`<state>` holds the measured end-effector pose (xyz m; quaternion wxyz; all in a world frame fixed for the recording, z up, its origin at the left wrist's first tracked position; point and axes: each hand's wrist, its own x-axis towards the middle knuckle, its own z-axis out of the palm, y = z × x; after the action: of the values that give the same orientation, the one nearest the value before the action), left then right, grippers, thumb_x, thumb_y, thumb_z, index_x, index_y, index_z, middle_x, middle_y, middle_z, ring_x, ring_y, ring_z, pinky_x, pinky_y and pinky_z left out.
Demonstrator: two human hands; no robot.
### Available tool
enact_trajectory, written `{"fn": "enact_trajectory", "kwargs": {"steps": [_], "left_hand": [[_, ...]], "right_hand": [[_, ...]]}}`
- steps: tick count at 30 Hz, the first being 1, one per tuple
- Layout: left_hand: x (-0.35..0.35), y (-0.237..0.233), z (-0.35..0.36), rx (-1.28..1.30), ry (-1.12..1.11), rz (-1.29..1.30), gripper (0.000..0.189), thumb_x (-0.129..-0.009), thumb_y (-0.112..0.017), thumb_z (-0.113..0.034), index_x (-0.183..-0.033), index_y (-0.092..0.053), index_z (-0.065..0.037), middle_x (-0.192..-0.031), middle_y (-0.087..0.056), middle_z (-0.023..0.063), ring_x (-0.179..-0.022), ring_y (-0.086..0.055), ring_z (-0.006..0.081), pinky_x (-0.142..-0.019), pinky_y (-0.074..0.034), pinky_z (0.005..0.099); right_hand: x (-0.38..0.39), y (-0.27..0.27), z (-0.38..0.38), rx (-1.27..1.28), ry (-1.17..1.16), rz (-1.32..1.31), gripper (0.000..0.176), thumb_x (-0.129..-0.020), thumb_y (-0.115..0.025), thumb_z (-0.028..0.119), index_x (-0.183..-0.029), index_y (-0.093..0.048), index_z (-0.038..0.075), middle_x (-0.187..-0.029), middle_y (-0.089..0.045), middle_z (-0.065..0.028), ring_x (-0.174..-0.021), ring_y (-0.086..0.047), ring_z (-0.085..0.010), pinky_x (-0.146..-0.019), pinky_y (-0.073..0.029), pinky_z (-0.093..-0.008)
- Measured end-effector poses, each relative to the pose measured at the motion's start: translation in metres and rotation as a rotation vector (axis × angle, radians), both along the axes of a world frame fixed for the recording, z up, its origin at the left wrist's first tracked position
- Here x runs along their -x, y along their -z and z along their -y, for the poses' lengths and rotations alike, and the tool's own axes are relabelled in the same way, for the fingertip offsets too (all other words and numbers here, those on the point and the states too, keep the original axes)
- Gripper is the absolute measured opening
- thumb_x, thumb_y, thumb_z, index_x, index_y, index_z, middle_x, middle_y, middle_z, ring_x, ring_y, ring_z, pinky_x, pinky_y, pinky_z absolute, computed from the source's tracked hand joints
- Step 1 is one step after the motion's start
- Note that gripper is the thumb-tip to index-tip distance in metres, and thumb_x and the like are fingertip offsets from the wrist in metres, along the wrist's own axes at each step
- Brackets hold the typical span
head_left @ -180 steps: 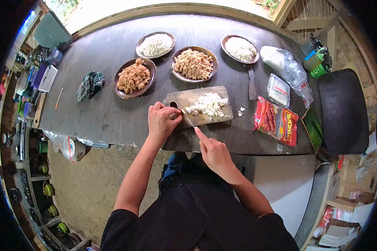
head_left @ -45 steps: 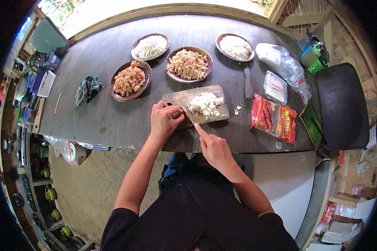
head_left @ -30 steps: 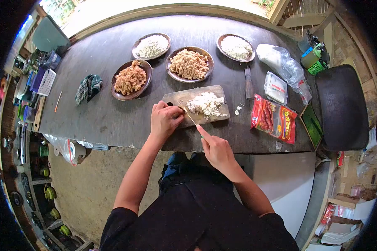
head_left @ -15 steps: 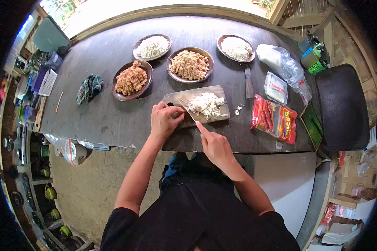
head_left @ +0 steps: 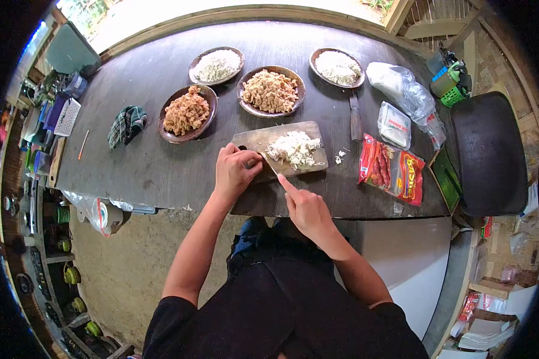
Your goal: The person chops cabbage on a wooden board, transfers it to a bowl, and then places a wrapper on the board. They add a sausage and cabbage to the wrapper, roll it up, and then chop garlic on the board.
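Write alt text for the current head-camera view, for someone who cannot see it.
A person's right hand holds a knife at a wooden cutting board bearing a pale shredded heap, with the left hand curled at the board's left end. Beyond stand four filled dishes; to the right lie another knife and a red packet.

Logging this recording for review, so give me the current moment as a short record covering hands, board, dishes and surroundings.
left hand: at the board's near-left part, fingers bent; what they hold is hidden
right hand: grips a knife, index finger extended toward the blade
board: wooden cutting board bearing chopped white pieces
dishes: four plates, two with brownish pieces, two with whitish
left side: plaid cloth
right side: second knife, plastic bag, red-printed packaging
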<state>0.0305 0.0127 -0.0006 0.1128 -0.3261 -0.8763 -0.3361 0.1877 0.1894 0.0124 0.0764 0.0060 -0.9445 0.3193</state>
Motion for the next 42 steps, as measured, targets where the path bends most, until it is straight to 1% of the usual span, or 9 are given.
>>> {"fn": "enact_trajectory", "kwargs": {"steps": [3, 9, 12, 14, 21, 23, 29, 36, 42], "left_hand": [[0.000, -0.002, 0.000, 0.000, -0.002, -0.004, 0.013, -0.073, -0.083, -0.016, -0.085, -0.079, -0.013, -0.087, -0.078, -0.0008, -0.078, -0.057, 0.0214, -0.082, -0.046, 0.0347], [-0.004, -0.006, 0.001, 0.029, -0.019, -0.032, 0.013, -0.073, -0.083, -0.017, -0.085, -0.080, -0.014, -0.091, -0.079, -0.0027, -0.080, -0.057, 0.0204, -0.081, -0.045, 0.0344], [-0.004, -0.006, 0.000, -0.005, -0.012, -0.017, 0.013, -0.073, -0.084, -0.018, -0.084, -0.080, -0.014, -0.092, -0.079, -0.0023, -0.081, -0.057, 0.0205, -0.082, -0.045, 0.0348], [-0.003, -0.005, 0.001, 0.023, -0.013, -0.020, 0.014, -0.073, -0.084, -0.018, -0.085, -0.080, -0.013, -0.093, -0.079, -0.0018, -0.083, -0.058, 0.0215, -0.083, -0.046, 0.0354], [-0.001, 0.001, 0.002, -0.006, 0.000, -0.045, 0.015, -0.073, -0.084, -0.018, -0.086, -0.081, -0.012, -0.094, -0.079, -0.0018, -0.085, -0.058, 0.0226, -0.088, -0.047, 0.0362], [-0.001, -0.001, 0.001, -0.031, 0.000, -0.014, 0.014, -0.073, -0.084, -0.017, -0.086, -0.081, -0.013, -0.093, -0.079, -0.0022, -0.085, -0.058, 0.0213, -0.086, -0.046, 0.0359], [-0.002, -0.009, 0.002, 0.026, -0.020, 0.010, 0.012, -0.074, -0.084, -0.017, -0.086, -0.082, -0.015, -0.090, -0.079, -0.0037, -0.082, -0.057, 0.0193, -0.080, -0.044, 0.0346], [-0.003, -0.008, 0.001, 0.024, -0.032, 0.000, 0.012, -0.073, -0.084, -0.018, -0.084, -0.080, -0.014, -0.087, -0.078, -0.0028, -0.080, -0.057, 0.0205, -0.080, -0.044, 0.0348], [-0.001, -0.002, 0.001, -0.011, -0.025, -0.024, 0.013, -0.072, -0.084, -0.018, -0.083, -0.080, -0.013, -0.086, -0.078, -0.0015, -0.079, -0.057, 0.0210, -0.081, -0.044, 0.0351]], "right_hand": [[0.003, -0.002, 0.003, -0.089, 0.020, 0.061, 0.058, -0.099, -0.060, 0.014, -0.155, -0.046, 0.021, -0.072, -0.064, -0.0218, -0.066, -0.068, -0.0420, -0.064, -0.058, -0.0526], [-0.003, 0.000, 0.001, -0.077, 0.033, 0.037, 0.058, -0.098, -0.060, 0.013, -0.154, -0.048, 0.022, -0.073, -0.065, -0.0221, -0.066, -0.068, -0.0427, -0.064, -0.058, -0.0519], [-0.006, 0.000, -0.002, -0.061, 0.056, 0.033, 0.057, -0.099, -0.060, 0.013, -0.154, -0.048, 0.021, -0.074, -0.065, -0.0220, -0.067, -0.068, -0.0423, -0.064, -0.057, -0.0524], [-0.008, -0.002, -0.002, 0.018, 0.018, 0.014, 0.057, -0.099, -0.060, 0.013, -0.154, -0.048, 0.021, -0.074, -0.065, -0.0220, -0.066, -0.067, -0.0421, -0.063, -0.057, -0.0527], [-0.007, -0.003, 0.000, 0.027, 0.003, 0.006, 0.056, -0.099, -0.060, 0.013, -0.153, -0.048, 0.020, -0.072, -0.064, -0.0210, -0.067, -0.067, -0.0418, -0.064, -0.057, -0.0526], [-0.004, 0.000, 0.002, -0.041, 0.022, 0.035, 0.057, -0.099, -0.060, 0.013, -0.153, -0.048, 0.020, -0.072, -0.064, -0.0211, -0.068, -0.068, -0.0417, -0.064, -0.057, -0.0526], [0.008, 0.005, -0.001, -0.005, 0.030, 0.003, 0.056, -0.099, -0.061, 0.014, -0.153, -0.049, 0.020, -0.071, -0.064, -0.0214, -0.066, -0.067, -0.0422, -0.062, -0.056, -0.0525], [-0.010, -0.005, -0.001, 0.048, -0.005, 0.005, 0.055, -0.100, -0.060, 0.015, -0.154, -0.048, 0.020, -0.070, -0.063, -0.0206, -0.064, -0.066, -0.0412, -0.061, -0.055, -0.0517], [-0.002, 0.004, 0.005, -0.009, 0.007, -0.003, 0.056, -0.100, -0.060, 0.015, -0.154, -0.048, 0.021, -0.070, -0.062, -0.0201, -0.064, -0.066, -0.0418, -0.061, -0.057, -0.0520]]}}
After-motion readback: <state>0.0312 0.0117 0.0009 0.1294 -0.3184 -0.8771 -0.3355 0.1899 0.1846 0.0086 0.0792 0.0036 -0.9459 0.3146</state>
